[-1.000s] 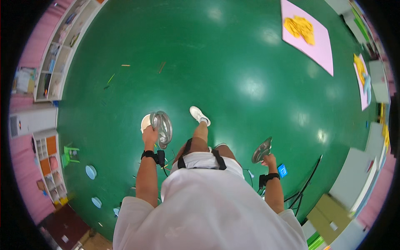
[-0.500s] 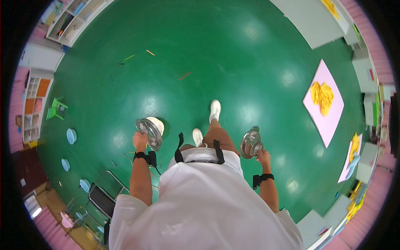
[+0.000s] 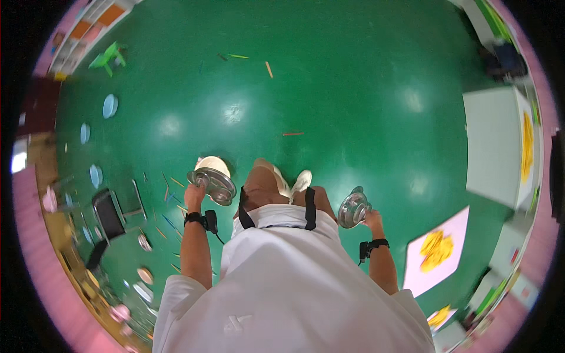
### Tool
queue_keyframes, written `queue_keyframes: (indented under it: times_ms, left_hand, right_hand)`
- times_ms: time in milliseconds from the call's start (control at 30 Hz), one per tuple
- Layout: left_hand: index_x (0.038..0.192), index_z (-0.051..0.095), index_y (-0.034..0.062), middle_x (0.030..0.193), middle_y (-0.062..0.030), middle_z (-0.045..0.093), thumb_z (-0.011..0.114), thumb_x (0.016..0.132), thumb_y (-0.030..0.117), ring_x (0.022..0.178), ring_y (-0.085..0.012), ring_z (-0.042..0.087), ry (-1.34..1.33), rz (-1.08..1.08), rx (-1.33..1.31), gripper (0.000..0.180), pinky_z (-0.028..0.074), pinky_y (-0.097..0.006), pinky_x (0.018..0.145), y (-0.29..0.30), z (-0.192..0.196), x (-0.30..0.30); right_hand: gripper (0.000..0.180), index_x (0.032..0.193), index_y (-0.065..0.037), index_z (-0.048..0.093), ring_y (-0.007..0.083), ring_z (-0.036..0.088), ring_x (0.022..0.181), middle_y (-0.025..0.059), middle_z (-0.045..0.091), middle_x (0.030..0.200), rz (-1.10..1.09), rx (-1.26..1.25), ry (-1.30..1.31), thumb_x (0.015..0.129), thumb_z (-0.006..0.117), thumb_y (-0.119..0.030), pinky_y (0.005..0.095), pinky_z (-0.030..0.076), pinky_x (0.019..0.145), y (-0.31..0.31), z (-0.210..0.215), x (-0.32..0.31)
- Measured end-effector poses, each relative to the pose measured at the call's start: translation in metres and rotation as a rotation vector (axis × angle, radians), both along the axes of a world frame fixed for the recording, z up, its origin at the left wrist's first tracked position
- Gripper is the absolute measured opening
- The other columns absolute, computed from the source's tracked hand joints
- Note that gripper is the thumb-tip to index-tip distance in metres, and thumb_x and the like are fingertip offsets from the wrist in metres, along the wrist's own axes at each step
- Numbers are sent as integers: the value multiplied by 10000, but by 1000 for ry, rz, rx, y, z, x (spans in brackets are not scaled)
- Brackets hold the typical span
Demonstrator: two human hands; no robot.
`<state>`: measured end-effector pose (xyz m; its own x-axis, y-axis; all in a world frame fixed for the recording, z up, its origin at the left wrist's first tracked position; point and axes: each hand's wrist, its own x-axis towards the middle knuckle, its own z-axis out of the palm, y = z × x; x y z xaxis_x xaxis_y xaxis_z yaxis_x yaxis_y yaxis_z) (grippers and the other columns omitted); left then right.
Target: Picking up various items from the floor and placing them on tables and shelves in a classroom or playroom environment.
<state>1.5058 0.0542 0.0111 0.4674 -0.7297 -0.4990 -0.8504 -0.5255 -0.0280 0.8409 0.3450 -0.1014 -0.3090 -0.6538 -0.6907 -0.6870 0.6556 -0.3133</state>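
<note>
My left hand (image 3: 194,196) is closed on the rim of a shiny silver dish (image 3: 219,193) with rounded hollows in it. A cream bowl (image 3: 215,163) shows just beyond and partly behind that dish, on the same side; whether my fingers hold it too is hidden. On the right, my right hand (image 3: 372,219) grips the edge of another shiny silver dish (image 3: 353,210), which has a small lug at its far rim. Both dishes are held out beside my hips, above the green floor. Black straps with small devices circle both wrists.
Loose coloured sticks (image 3: 170,222) lie on the floor at left, and a red stick (image 3: 292,134) lies ahead. A black chair (image 3: 109,213), blue basins (image 3: 110,106) and a green stool (image 3: 109,57) stand left. At right are a white table (image 3: 491,141) and a pink board (image 3: 419,276) bearing yellow cloth.
My view has swung left: the stool, basins and chair have shifted forward, and the pink board backward. My legs have moved through a step. Both hands still hold their dishes.
</note>
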Motion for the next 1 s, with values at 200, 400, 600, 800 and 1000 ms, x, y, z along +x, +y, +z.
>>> queue_keyframes:
  times_ms: [200,400,600,800,1000]
  left_hand:
    - [1007,626,-49,1049,-281,602,389,855,550,1027,-399,576,10,184,111,662,460,-461,878,13,-26,23]
    - [965,651,-22,972,-256,631,354,849,528,997,-388,590,174,313,152,636,443,-463,873,-30,-73,31]
    - [806,672,-44,784,-280,633,340,857,586,845,-420,627,31,367,-55,713,498,-459,728,-163,-67,35]
    - [886,640,-94,939,-331,598,303,846,653,958,-460,575,109,350,-70,821,465,-479,829,-336,-41,13]
    - [903,628,-93,934,-319,609,317,827,678,943,-453,584,112,466,-129,835,468,-487,825,-486,-30,-14]
  right_hand:
    - [333,832,41,630,296,657,639,205,635,758,749,-138,203,825,623,-292,429,512,589,-209,29,-35]
    - [368,727,54,594,271,651,561,165,633,618,266,-110,161,849,580,-293,367,500,519,-347,46,-38]
    - [426,755,89,598,303,629,506,207,632,612,252,-110,137,852,544,-322,375,507,537,-486,56,-8]
    - [346,854,-15,673,323,651,799,189,664,825,986,-19,357,774,628,-348,422,520,700,-622,61,-5]
    - [292,745,-109,690,338,642,753,141,664,791,412,-21,209,642,738,-378,443,520,669,-762,-31,-92]
